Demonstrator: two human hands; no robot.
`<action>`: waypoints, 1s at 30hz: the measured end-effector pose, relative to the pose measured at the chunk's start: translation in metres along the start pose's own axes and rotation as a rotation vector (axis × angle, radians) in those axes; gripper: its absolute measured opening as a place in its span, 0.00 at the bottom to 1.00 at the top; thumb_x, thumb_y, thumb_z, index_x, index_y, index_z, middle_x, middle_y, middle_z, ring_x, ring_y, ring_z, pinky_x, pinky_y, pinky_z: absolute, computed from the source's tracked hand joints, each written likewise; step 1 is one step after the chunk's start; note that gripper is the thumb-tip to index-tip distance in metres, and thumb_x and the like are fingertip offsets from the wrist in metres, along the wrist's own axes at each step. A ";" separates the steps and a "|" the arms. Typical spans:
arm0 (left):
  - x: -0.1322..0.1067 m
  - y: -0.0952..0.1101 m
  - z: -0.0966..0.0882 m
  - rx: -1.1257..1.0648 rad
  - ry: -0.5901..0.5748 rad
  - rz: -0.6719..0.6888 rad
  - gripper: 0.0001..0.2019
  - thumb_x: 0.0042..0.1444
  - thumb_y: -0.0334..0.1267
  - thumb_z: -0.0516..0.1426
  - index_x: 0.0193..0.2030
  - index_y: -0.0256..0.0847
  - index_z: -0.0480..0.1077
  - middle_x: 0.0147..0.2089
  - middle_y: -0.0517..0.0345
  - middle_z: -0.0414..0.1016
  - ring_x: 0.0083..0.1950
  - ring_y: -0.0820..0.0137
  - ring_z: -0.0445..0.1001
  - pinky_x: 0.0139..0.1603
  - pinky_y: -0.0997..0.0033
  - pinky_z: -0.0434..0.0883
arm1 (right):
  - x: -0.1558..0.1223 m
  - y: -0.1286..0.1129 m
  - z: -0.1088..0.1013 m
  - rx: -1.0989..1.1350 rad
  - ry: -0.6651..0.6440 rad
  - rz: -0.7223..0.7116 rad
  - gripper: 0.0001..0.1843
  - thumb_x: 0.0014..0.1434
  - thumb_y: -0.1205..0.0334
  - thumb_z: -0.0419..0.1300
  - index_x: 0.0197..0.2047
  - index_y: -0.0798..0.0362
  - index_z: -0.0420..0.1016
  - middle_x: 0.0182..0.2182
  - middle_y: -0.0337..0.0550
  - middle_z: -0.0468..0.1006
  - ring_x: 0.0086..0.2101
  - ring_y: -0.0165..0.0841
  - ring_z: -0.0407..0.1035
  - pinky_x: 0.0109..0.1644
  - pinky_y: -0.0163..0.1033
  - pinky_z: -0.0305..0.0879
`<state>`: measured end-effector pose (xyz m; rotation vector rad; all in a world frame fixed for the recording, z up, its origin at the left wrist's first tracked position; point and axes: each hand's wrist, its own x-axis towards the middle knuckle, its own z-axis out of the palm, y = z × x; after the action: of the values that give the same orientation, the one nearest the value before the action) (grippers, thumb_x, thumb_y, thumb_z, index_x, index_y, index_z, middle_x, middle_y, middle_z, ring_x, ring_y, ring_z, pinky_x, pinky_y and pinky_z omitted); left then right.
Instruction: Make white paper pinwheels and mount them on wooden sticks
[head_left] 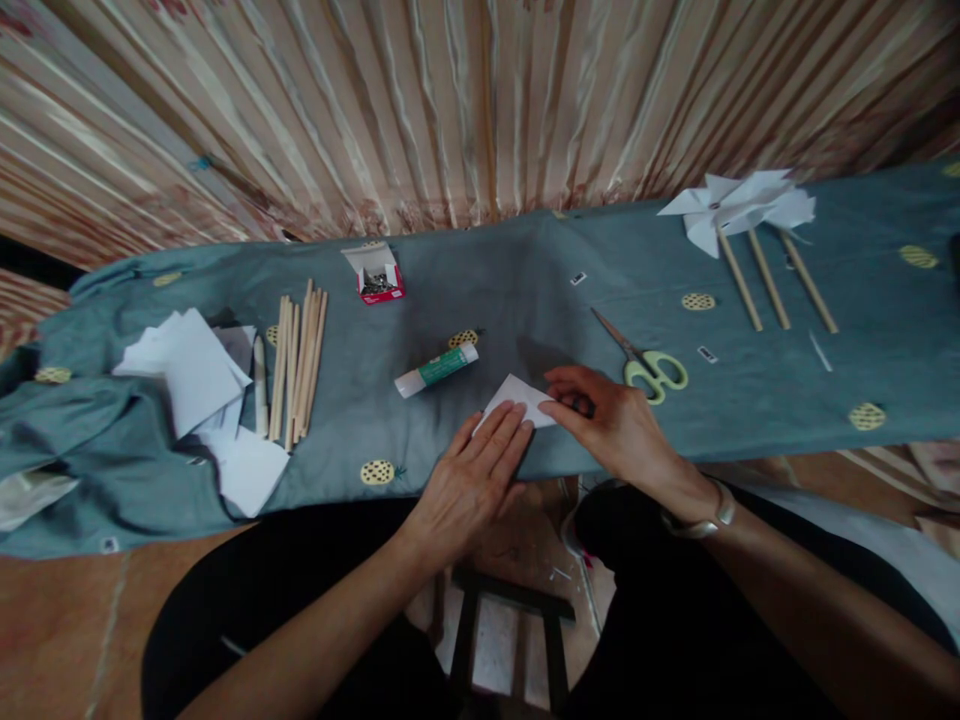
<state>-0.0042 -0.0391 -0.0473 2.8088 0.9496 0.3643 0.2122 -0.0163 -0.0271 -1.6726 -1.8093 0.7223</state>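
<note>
A small white sheet of paper [517,392], folded to what looks like a triangle, lies near the table's front edge. My left hand [480,465] rests flat on it with the fingers stretched out, covering its lower left part. At the paper's right corner my right hand [600,415] pinches the edge between thumb and curled fingers. A green and white glue stick [437,370] lies on its side just up and left of the paper. To the right of my right hand are scissors [645,367] with light green handles, their blades pointing up and left.
Left on the cloth-covered table [525,280] lie white paper sheets [195,375], a pen-like stick [260,388] and several wooden sticks [298,365]. Farther back stands an open red box [379,280] of small metal pieces. Paper pinwheels [739,205] on sticks lie at right, before a curtain [480,110].
</note>
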 end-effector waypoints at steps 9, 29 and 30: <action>0.000 0.002 -0.002 -0.002 -0.035 -0.031 0.29 0.66 0.41 0.53 0.69 0.30 0.52 0.72 0.37 0.56 0.75 0.54 0.50 0.70 0.48 0.58 | 0.003 0.000 0.002 -0.007 -0.007 -0.001 0.15 0.60 0.56 0.61 0.49 0.53 0.76 0.36 0.45 0.83 0.32 0.35 0.76 0.38 0.39 0.73; 0.000 0.002 -0.001 0.016 -0.035 -0.030 0.31 0.64 0.43 0.55 0.69 0.29 0.52 0.71 0.36 0.57 0.74 0.51 0.51 0.69 0.47 0.59 | 0.005 -0.002 0.008 -0.058 0.014 -0.004 0.15 0.57 0.60 0.62 0.48 0.53 0.75 0.35 0.44 0.82 0.31 0.35 0.75 0.37 0.39 0.71; 0.000 0.002 -0.001 0.022 -0.034 -0.028 0.31 0.64 0.43 0.55 0.69 0.29 0.52 0.71 0.36 0.57 0.74 0.51 0.52 0.69 0.48 0.59 | 0.005 -0.002 0.009 -0.072 0.022 -0.018 0.15 0.58 0.60 0.61 0.48 0.54 0.75 0.35 0.45 0.82 0.32 0.36 0.76 0.37 0.40 0.71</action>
<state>-0.0031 -0.0405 -0.0463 2.8089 0.9900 0.3034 0.2045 -0.0118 -0.0315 -1.7017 -1.8522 0.6354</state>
